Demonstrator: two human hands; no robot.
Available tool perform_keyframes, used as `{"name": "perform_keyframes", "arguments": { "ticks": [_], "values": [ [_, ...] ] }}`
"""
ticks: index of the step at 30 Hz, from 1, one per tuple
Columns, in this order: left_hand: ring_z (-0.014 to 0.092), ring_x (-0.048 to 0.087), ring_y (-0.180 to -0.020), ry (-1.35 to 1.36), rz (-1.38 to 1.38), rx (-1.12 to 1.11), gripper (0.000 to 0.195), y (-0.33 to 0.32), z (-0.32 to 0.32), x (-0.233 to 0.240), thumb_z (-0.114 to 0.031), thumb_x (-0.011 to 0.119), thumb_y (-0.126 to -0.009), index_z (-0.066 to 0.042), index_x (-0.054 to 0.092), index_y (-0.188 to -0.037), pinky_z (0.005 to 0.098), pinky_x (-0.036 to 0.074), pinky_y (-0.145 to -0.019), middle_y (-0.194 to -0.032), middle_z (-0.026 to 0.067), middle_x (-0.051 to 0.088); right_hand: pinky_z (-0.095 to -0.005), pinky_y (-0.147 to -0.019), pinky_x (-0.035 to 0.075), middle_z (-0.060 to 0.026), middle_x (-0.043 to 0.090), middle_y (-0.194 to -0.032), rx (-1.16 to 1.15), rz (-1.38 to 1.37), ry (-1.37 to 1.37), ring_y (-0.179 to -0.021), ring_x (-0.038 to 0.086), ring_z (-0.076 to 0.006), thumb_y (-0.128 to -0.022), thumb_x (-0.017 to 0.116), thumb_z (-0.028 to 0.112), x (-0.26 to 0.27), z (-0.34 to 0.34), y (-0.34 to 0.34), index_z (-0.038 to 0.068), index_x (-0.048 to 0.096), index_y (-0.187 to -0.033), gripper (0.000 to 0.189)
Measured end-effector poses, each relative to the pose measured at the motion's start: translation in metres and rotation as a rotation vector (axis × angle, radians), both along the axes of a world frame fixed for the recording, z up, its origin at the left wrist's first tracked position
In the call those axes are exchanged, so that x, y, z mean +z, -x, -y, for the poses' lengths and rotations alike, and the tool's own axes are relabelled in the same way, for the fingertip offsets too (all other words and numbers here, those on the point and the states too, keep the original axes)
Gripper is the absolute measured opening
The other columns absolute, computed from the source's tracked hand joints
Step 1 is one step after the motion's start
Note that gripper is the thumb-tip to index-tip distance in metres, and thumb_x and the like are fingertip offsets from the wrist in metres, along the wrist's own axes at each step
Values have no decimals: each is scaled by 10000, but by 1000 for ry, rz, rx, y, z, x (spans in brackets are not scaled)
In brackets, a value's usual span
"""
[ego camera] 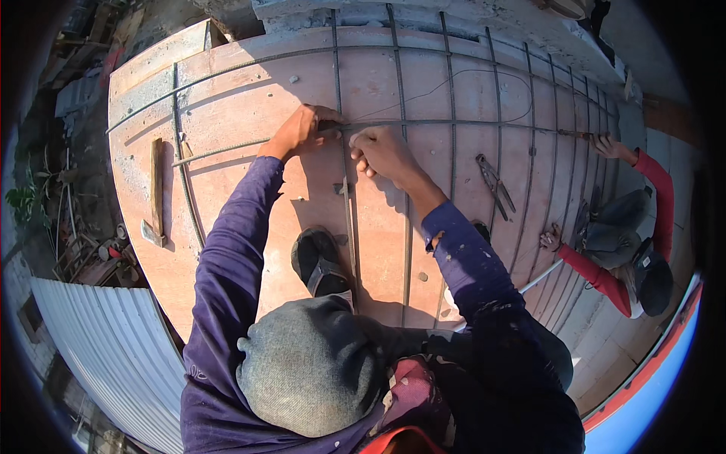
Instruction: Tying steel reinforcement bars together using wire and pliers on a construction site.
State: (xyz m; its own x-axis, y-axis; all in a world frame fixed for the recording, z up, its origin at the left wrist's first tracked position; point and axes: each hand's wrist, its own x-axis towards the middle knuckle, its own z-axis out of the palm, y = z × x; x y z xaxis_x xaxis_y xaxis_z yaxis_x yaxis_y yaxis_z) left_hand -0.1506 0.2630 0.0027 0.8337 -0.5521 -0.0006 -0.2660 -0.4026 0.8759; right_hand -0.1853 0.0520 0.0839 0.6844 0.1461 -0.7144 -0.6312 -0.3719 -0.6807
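Observation:
My left hand (300, 133) grips a lengthwise steel reinforcing bar (227, 152) where it meets a crosswise rebar (347, 215). Just right of that crossing, my right hand (385, 153) is curled with its fingertips pinched together. Whether a wire end sits between those fingertips cannot be made out. A thin tie wire (420, 97) runs from beside my left fingers and loops far to the right over the grid. End-cutting pincers (494, 184) lie on the plywood deck (272, 210) to the right of my right hand.
A hammer (157, 190) with a wooden handle lies at left. My shoe (319, 261) rests on the deck. At right a crouching co-worker in red sleeves (661, 198) has one hand (607, 146) at the grid. A concrete ledge (510, 22) borders the back; corrugated sheeting (108, 340) stands lower left.

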Motion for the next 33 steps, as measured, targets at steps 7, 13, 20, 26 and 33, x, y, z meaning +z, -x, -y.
{"name": "perform_keyframes", "arguments": {
  "ticks": [7, 13, 20, 26, 33],
  "values": [
    [375, 657, -882, 1, 19, 28, 405, 6, -1, 10, -59, 775, -793, -68, 703, -1192, 400, 555, -862, -1016, 214, 716, -499, -863, 566, -206, 680, -1177, 801, 75, 1177, -1045, 664, -429, -799, 707, 127, 15, 210, 29, 0, 629, -1186, 415],
    [368, 674, -905, -69, -12, -18, 427, -6, 2, -23, -121, 804, -790, -64, 696, -1199, 411, 549, -854, -1016, 210, 719, -525, -1031, 471, -300, 430, -1398, 748, 188, 1178, -1240, 475, -546, -773, 747, 69, -20, 274, 45, -3, 380, -1395, 726],
    [395, 649, -862, -117, 113, 85, 355, 5, 1, -76, -255, 844, -777, 22, 679, -925, 442, 536, -811, -857, 215, 670, -482, -775, 549, -225, 613, -1064, 635, 261, 880, -889, 659, -396, -898, 592, 81, 11, 307, 20, 17, 431, -1192, 341],
    [404, 626, -915, -188, 63, 49, 361, 3, 3, -57, -271, 841, -770, 10, 624, -837, 450, 513, -833, -929, 222, 645, -306, -578, 526, -91, 604, -957, 73, -52, 511, -673, 614, -146, -963, 488, 127, 151, 219, -72, 69, 410, -1255, 308],
    [406, 615, -903, -144, 28, 115, 400, 5, 1, -49, -315, 839, -771, 14, 617, -819, 452, 516, -808, -880, 210, 639, -302, -593, 522, -94, 598, -980, 705, 131, 622, -700, 595, -123, -898, 554, 31, 230, 65, -134, 30, 458, -1149, 269]
  ]
}}
